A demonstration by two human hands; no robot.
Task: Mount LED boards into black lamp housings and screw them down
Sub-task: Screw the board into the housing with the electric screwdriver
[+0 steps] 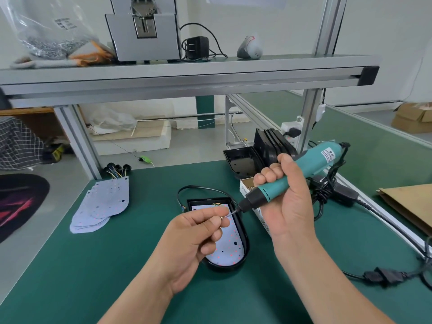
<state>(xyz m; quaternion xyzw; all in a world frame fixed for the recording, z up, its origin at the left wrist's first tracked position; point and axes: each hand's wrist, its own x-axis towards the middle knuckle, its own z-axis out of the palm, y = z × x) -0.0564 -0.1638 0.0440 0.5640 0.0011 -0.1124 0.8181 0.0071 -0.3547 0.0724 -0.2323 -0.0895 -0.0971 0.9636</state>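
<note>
The green surface (117,265) fills the lower part of the view, under a grey aluminium shelf (187,73) that carries a grey machine and a bag of small metal parts. At the surface's far left lies a fanned stack of white LED boards (102,206), with bundled wires at its far end.

Near the middle sits a black lamp housing (246,239), open side up, with a white LED board (231,249) lying inside it (red dots show across its face). A black cable loops from the housing's far end. Beyond it, at the far right edge of the surface, more empty black housings (243,162) wait, one lying flat and several standing on edge.

The right hand (289,199) has all its fingers wrapped round a teal electric screwdriver (311,164), held slanted above the housing with its bit pointing down and left. The left hand (194,237) hovers over the housing and pinches a small brass screw (221,217) between thumb and forefinger, the other fingers curled in; the screw is right at the bit's tip. Behind the right hand stands an open white box (245,187) of screws.
</note>
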